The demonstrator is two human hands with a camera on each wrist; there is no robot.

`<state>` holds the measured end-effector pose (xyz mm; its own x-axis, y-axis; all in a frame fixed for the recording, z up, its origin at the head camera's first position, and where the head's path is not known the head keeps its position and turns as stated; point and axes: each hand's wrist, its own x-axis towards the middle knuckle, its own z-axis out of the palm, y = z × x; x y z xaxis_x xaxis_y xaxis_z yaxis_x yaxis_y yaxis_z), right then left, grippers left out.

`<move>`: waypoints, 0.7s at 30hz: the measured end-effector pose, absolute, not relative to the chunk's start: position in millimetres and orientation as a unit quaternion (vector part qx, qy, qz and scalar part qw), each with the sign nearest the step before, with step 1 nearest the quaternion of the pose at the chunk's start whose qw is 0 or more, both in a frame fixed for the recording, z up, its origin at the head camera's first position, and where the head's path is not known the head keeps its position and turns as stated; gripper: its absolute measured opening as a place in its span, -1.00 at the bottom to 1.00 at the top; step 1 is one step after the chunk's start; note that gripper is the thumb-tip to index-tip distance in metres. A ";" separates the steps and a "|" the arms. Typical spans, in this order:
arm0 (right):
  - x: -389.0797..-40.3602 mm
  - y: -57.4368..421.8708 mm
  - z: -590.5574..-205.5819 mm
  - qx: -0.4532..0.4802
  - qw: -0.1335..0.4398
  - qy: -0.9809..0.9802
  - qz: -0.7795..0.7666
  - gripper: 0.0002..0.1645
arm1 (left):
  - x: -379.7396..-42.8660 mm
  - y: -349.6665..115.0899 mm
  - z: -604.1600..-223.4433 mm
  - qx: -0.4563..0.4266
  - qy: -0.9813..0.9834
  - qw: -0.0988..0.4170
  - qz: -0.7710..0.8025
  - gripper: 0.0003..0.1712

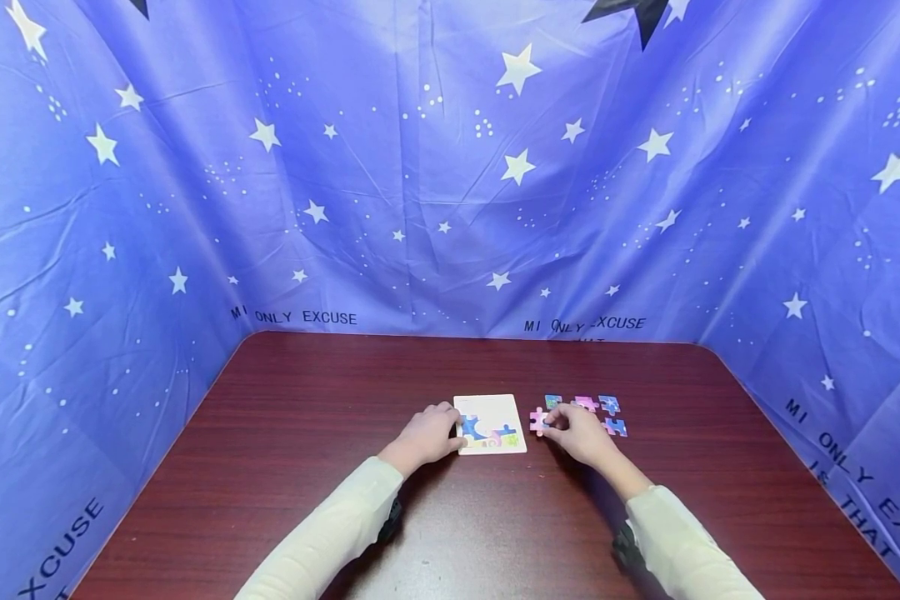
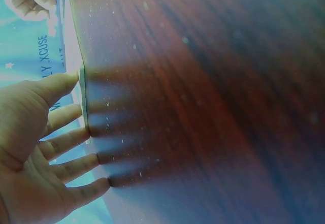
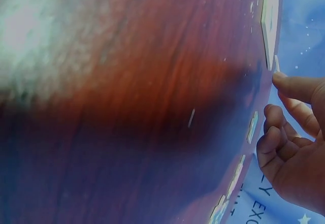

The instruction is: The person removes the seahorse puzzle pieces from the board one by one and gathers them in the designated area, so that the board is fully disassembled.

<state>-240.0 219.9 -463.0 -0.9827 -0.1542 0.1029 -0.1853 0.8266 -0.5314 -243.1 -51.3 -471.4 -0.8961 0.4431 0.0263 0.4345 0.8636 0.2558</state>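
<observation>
A square white puzzle board [image 1: 487, 407] lies on the table, with blue, pink and green pieces [image 1: 474, 428] set along its left and near sides. At the board's left edge is my left hand [image 1: 427, 435]. Its fingers [image 2: 68, 146] are spread and nearly straight, the thumb and fingertips touching the board's edge and the table. Just right of the board, my right hand [image 1: 583, 437] pinches a pink puzzle piece [image 1: 537, 422] between thumb and fingers. From the right wrist view, that piece [image 3: 277, 63] appears edge-on, held above the table; the other fingers curl loosely beneath.
Several loose puzzle pieces [image 1: 609, 405] lie beyond and to the right of the right hand, partly hidden by it. The dark red wooden table [image 1: 330, 392] meets a blue star-printed curtain [image 1: 450, 200] at its back and sides.
</observation>
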 end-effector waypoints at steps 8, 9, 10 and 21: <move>-237.3 227.7 -463.6 0.082 0.027 -0.958 0.275 -0.85 | -242.9 -51.1 -471.0 0.227 0.965 0.019 0.132 -0.61; -237.0 228.9 -464.0 0.083 0.027 -0.958 0.274 -0.84 | -242.9 -51.2 -471.2 0.228 0.965 0.018 0.132 -0.61; -236.5 229.8 -464.3 0.081 0.025 -0.958 0.273 -0.84 | -242.8 -51.3 -471.2 0.228 0.965 0.017 0.132 -0.62; -235.3 240.1 -467.8 0.079 0.031 -0.957 0.279 -0.87 | -242.8 -50.7 -470.6 0.224 0.965 0.021 0.132 -0.61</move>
